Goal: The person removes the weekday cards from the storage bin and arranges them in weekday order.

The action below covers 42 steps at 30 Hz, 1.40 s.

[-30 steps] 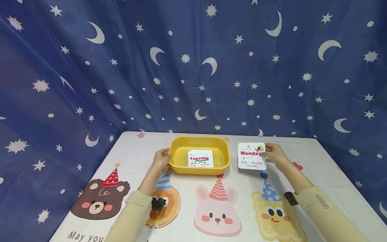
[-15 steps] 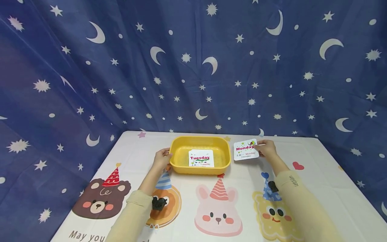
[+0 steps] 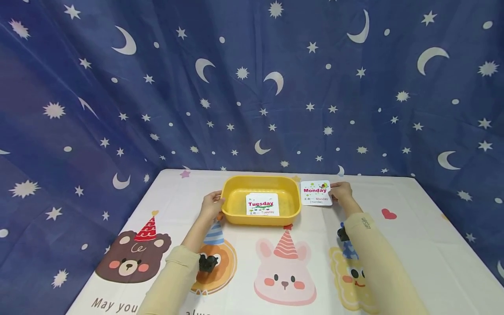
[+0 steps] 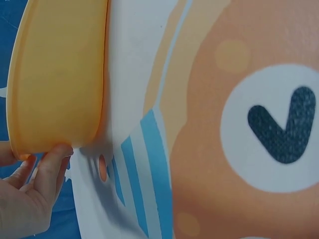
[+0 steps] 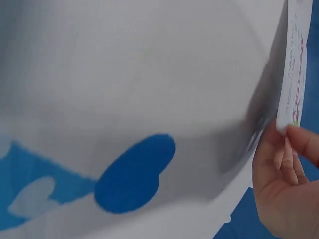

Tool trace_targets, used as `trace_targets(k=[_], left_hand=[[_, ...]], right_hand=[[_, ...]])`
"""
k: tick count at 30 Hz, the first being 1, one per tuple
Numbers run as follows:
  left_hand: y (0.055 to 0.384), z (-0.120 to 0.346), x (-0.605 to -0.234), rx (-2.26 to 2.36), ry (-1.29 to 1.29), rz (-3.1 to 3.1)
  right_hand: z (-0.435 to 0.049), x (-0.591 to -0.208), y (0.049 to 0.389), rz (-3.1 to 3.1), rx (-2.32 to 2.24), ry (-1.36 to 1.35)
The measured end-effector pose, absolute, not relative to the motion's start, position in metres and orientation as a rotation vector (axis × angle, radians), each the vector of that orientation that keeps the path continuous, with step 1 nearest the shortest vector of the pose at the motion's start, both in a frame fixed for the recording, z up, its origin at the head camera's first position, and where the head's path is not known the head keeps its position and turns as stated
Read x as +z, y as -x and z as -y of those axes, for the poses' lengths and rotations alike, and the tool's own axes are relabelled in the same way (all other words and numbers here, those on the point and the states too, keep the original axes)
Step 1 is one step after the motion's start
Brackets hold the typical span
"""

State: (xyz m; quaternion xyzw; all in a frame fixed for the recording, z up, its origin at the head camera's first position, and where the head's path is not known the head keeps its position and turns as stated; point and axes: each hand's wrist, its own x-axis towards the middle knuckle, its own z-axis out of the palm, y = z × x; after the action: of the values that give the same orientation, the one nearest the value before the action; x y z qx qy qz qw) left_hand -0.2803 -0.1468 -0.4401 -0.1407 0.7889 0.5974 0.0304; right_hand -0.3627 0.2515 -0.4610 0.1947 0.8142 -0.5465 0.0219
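Observation:
A yellow plastic basin (image 3: 260, 220) stands near the far edge of the table, with a white "Tuesday" card (image 3: 262, 204) lying inside. My left hand (image 3: 210, 207) grips the basin's left end; in the left wrist view its fingers (image 4: 47, 174) are at the end wall and rim. Just right of the basin, my right hand (image 3: 341, 192) pinches a square white "Monday" card (image 3: 316, 195) by its right edge, printed side up. The right wrist view has this card (image 5: 293, 74) nearly edge-on between thumb and fingers, with its shadow on the cloth.
A white tablecloth (image 3: 244, 262) with cartoon animal faces covers the table. Behind it hangs a blue curtain (image 3: 252, 109) with moons and stars. Black wrist devices show under both forearms, the left one (image 3: 208, 262) over an orange face.
My right hand has moved left and slightly back with the "Monday" card, bringing it close to the basin's right end. The left hand and the basin have stayed in place.

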Motion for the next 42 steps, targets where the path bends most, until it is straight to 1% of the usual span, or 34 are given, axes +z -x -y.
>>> trace_targets(k=[6,12,20,24,27,28,31,34,35,38,42], left_hand=[[0.280,0.149,-0.440,1.841,0.450,-2.421],[0.282,0.150,-0.439,1.861,0.443,-2.403],[0.280,0.149,-0.438,1.829,0.453,-2.446],[0.279,0.148,-0.438,1.828,0.440,-2.459],[0.278,0.150,-0.438,1.837,0.421,-2.469],[0.277,0.150,-0.438,1.838,0.424,-2.469],[0.276,0.151,-0.438,1.839,0.427,-2.478],[0.276,0.152,-0.438,1.843,0.430,-2.453],[0.276,0.151,-0.437,1.848,0.425,-2.441],[0.277,0.150,-0.437,1.841,0.421,-2.439],[0.279,0.148,-0.438,1.843,0.411,-2.450]], right_hand=[[-0.242,-0.464,0.366,-2.657,-1.534,-0.610],[-0.233,-0.459,0.358,-2.789,-1.327,-0.655],[-0.225,-0.462,0.355,-2.848,-1.234,-0.703],[-0.228,-0.467,0.364,-2.815,-1.216,-0.760],[-0.236,-0.481,0.378,-2.787,-1.192,-0.767],[-0.243,-0.495,0.387,-2.816,-1.209,-0.735],[-0.251,-0.509,0.398,-2.822,-1.159,-0.671],[-0.248,-0.501,0.390,-2.826,-1.164,-0.652],[-0.243,-0.488,0.380,-2.795,-1.147,-0.669],[-0.241,-0.473,0.365,-2.764,-1.235,-0.624],[-0.247,-0.469,0.360,-2.651,-1.371,-0.609]])
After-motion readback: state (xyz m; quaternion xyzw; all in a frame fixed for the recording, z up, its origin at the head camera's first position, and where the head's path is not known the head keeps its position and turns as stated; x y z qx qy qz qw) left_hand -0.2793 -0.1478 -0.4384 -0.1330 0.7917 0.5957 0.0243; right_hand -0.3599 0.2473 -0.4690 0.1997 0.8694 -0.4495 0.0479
